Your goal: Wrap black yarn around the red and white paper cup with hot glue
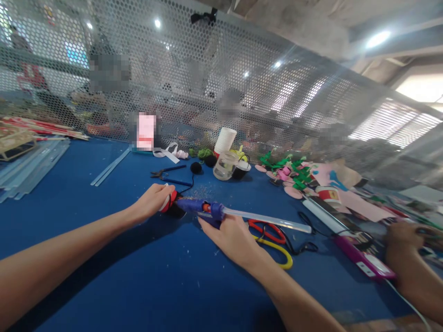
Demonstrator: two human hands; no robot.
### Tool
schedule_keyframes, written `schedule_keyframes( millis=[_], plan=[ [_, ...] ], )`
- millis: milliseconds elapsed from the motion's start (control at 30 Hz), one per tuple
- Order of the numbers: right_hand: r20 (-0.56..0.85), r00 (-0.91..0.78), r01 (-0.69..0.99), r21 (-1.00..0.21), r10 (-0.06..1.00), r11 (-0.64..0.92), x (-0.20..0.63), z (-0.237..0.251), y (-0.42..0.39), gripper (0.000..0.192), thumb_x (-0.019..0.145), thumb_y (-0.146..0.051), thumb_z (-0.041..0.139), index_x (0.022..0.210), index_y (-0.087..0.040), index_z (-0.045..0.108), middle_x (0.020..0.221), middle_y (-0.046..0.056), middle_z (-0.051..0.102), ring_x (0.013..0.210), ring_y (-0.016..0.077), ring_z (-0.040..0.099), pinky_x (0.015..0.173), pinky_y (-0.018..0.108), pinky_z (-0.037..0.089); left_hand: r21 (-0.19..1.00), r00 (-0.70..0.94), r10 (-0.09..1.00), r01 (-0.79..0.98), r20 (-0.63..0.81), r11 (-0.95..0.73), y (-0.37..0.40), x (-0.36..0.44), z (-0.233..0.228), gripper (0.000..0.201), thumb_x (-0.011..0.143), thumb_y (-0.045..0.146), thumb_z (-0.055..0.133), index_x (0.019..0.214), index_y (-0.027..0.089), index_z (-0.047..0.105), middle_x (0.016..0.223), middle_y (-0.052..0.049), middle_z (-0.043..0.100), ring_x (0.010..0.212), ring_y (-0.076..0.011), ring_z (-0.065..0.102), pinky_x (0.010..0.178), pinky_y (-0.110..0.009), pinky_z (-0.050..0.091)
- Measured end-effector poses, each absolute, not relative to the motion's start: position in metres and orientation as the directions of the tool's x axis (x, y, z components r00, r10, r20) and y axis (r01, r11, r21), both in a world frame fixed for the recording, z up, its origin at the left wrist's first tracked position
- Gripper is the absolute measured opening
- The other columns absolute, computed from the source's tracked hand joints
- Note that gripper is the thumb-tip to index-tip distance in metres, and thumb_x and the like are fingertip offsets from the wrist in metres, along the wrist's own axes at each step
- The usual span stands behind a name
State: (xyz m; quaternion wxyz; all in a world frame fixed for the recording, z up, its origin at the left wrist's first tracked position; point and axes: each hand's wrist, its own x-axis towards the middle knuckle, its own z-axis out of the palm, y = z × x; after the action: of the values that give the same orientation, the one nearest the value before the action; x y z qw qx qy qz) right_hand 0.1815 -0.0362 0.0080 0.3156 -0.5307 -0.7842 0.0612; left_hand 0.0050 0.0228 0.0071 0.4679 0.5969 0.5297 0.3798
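My right hand (pixel 230 237) grips a purple glue gun (pixel 204 207) lying low over the blue table (pixel 138 276), a long clear glue stick (pixel 266 219) poking out of its back toward the right. The gun's nozzle points left at a small red, white and black piece (pixel 172 203) that my left hand (pixel 154 200) holds down on the table. Both forearms reach in from the bottom of the view.
Red and yellow scissors (pixel 273 237) lie right of my right hand. Pliers (pixel 166 173), black pompoms (pixel 196 167), a clear cup (pixel 224 165) and a white cup (pixel 225 139) stand behind. Green and pink craft pieces (pixel 294 173) and another person's hand (pixel 408 240) are at right. A perforated metal screen (pixel 207 92) backs the table.
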Motion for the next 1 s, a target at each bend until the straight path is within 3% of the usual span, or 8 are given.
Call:
schedule_keyframes(
  millis=[167,1000],
  plan=[
    [0.471,-0.257,0.803,-0.382,0.844,0.457,0.1819,0.0073,-0.0371,0.012,0.072,-0.025,0.044,0.07,-0.018,0.054,0.063,0.003,0.057,0.061,0.0159,0.053,0.055,0.026,0.039,0.964,0.145,0.988,0.266,-0.046,0.006,0.0226,0.0054,0.0081,0.026,0.063,0.032,0.046,0.045,0.015,0.051,0.036,0.003,0.045,0.037,-0.0101,0.039,0.038,-0.021,0.023],
    [0.389,-0.371,0.787,-0.35,0.843,0.508,0.1809,0.0106,-0.0427,0.008,0.074,-0.019,0.044,0.068,-0.018,0.05,0.065,0.001,0.054,0.059,0.0132,0.05,0.057,0.024,0.036,0.963,0.118,0.993,0.27,-0.026,-0.007,0.0266,0.0044,0.0006,0.027,0.063,0.033,0.044,0.045,0.015,0.048,0.038,0.003,0.044,0.037,-0.009,0.037,0.039,-0.021,0.024]
  ],
)
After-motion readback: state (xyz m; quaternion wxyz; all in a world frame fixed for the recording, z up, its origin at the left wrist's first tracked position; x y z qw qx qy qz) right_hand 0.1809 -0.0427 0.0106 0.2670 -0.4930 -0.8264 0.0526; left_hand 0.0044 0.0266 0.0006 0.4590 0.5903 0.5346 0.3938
